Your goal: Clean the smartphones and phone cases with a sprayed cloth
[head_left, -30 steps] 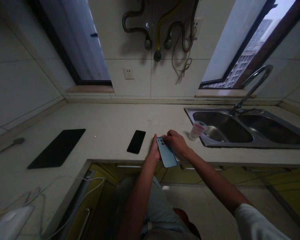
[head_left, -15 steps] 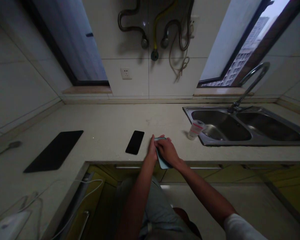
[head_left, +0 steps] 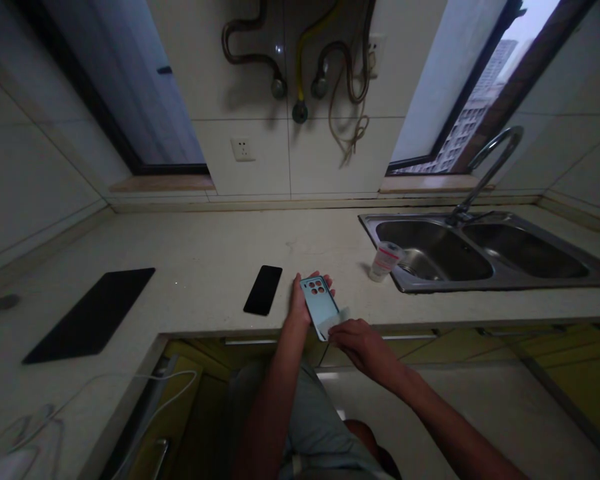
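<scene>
The pale surface [head_left: 200, 240] runs the width of the view below the tiled wall. Set into its right side is a double steel sink [head_left: 453, 285], with a curved chrome faucet [head_left: 489, 180] rising behind the two basins. A flat black board [head_left: 93, 313] lies slanted on the left part of the surface, well apart from everything being handled. The two hands are near the middle, at the front edge, close but not touching each other. The left hand [head_left: 299, 303] is clamped on a light-blue phone case [head_left: 319, 303], gripping it from the left and from beneath, with fingertips showing past its far right side. The case is tilted, its end with four round holes pointing away from the person and its near end reaching past the front edge. A black phone [head_left: 263, 290] lies flat just beside the left hand. A clear plastic cup [head_left: 384, 261] with red bands stands near the sink's left rim, leaning in the view. Smallest is a thin translucent piece [head_left: 336, 320], pinched by the right hand [head_left: 363, 341] at the case's near end.
</scene>
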Demonstrator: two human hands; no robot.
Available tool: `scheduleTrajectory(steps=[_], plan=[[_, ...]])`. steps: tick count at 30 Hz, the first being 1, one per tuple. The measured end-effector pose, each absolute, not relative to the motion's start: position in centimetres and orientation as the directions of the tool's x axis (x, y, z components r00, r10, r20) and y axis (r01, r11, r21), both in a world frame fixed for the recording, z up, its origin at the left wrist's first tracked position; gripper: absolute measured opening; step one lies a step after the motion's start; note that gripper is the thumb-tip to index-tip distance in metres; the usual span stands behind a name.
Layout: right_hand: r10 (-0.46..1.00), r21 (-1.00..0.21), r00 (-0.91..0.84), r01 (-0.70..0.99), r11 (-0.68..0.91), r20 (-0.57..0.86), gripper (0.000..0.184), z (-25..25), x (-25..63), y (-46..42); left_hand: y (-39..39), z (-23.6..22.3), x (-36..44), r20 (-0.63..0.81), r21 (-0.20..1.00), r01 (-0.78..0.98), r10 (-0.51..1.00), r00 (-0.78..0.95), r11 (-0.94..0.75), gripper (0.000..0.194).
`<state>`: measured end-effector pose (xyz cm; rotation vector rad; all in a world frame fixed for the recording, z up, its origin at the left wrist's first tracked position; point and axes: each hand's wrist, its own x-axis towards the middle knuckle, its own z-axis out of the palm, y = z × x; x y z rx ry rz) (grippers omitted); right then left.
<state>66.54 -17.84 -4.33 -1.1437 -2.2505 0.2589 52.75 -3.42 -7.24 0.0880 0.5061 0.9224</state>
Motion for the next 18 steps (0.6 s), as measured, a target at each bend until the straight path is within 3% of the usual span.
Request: scheduleTrajectory(steps=[6, 10, 14, 18], plan=[[0.822, -0.373, -0.441, 0.74, 0.56, 0.359, 0.02, -5.2, 69.0, -15.4, -3.2, -7.5, 52.6, -0.39, 0.29, -0.722, 0.766, 0.511, 0.628, 0.048], [0.836, -0.491, -0.359, 0.685, 0.538, 0.415, 0.022, -6.3, 69.3, -14.5, -3.3, -7.6, 52.8, -0.391, 0.314, -0.719, 0.774, 0.498, 0.62, 0.049], [0.896, -0.753, 0.003, 0.543, 0.372, 0.445, 0.025, -6.1, 68.6, -14.6, -3.6, -7.5, 52.9, -0.392, 0.318, -0.706, 0.766, 0.51, 0.633, 0.049], [0.836, -0.956, 0.474, 0.223, 0.19, 0.276, 0.034, -5.0, 67.7, -14.5, -3.9, -7.2, 52.7, -0.385, 0.289, -0.71, 0.757, 0.528, 0.642, 0.052]])
